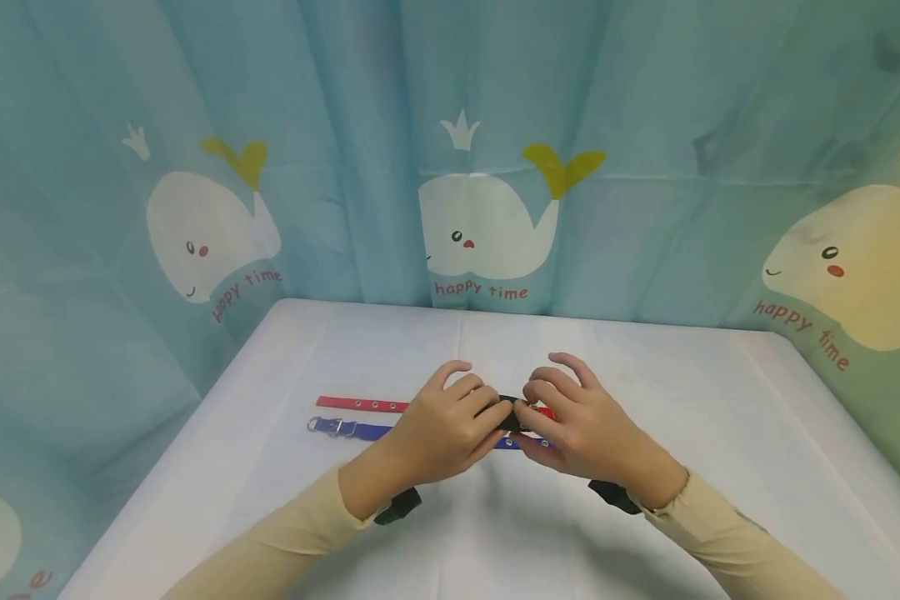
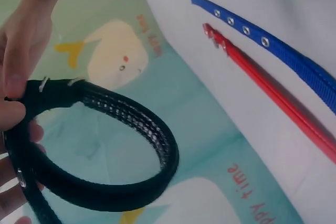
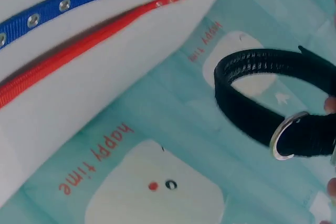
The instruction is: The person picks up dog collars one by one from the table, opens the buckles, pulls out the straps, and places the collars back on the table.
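Both hands meet over the table, fingers curled around a black collar (image 1: 508, 413). The left hand (image 1: 450, 423) pinches it from one side, and the right hand (image 1: 583, 423) grips it close beside. In the left wrist view the black collar (image 2: 105, 190) forms a loop, with fingers at the strap and metal fittings and a loose strap end hanging below. A metal ring (image 3: 281, 140) shows on the band in the right wrist view. Fingers hide much of the joined part in the head view.
Behind the hands, a red collar (image 1: 378, 406) and a blue collar (image 1: 371, 431) with metal eyelets lie stretched side by side on the white table (image 1: 330, 350). A blue curtain (image 1: 360, 167) with whale prints hangs behind the table. Dark bands sit at both wrists.
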The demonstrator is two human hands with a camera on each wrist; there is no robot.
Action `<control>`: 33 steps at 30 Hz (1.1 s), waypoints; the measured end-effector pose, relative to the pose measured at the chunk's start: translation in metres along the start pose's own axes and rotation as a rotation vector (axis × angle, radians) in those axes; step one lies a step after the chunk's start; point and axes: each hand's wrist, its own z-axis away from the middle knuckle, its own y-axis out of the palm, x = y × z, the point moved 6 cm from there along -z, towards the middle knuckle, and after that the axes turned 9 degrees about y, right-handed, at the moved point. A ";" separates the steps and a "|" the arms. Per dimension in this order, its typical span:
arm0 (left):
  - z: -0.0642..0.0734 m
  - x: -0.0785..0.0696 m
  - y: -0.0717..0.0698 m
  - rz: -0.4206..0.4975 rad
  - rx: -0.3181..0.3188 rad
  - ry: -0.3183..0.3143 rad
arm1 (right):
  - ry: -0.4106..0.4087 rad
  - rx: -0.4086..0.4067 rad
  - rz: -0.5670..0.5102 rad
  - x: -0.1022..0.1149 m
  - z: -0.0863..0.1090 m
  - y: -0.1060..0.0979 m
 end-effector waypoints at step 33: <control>0.011 0.000 0.007 0.020 0.058 -0.057 | 0.011 0.070 -0.024 0.004 0.003 0.005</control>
